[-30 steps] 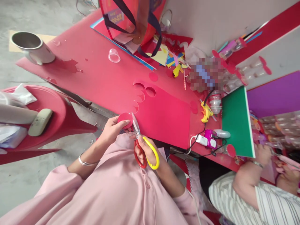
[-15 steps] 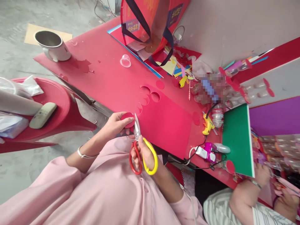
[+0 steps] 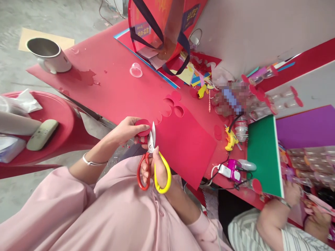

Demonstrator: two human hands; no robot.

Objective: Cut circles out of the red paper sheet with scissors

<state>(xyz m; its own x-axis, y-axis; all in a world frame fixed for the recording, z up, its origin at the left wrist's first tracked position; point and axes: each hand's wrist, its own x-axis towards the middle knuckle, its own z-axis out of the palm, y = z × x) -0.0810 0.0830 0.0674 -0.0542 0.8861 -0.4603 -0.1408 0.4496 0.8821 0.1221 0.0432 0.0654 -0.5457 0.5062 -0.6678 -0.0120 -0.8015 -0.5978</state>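
My left hand [image 3: 127, 130] pinches a round red disc [image 3: 142, 128] between thumb and fingers, at the table's near edge. In my right hand [image 3: 160, 169] is a pair of scissors [image 3: 151, 139] with one red and one yellow handle. Its blades are a little apart, pointing away from me, right beside the disc. A red sheet [image 3: 183, 144] lies just beyond the scissors, with round bites cut from its far left edge. One loose red circle [image 3: 176, 96] rests by those bites. The fingers under the disc are partly hidden.
A mug [image 3: 51, 55] stands at the table's far left, near a clear plastic cup [image 3: 136, 70]. A red bag [image 3: 157, 31] is at the back. To the right are a yellow glue gun [image 3: 231, 138], cables, a green board [image 3: 263, 157] and another person's arm [image 3: 272, 216].
The red sheet has turned, and its near corner now hangs farther past the table edge. Both hands, with disc and scissors, sit slightly farther left in view. The scissor blades have shifted beside the disc.
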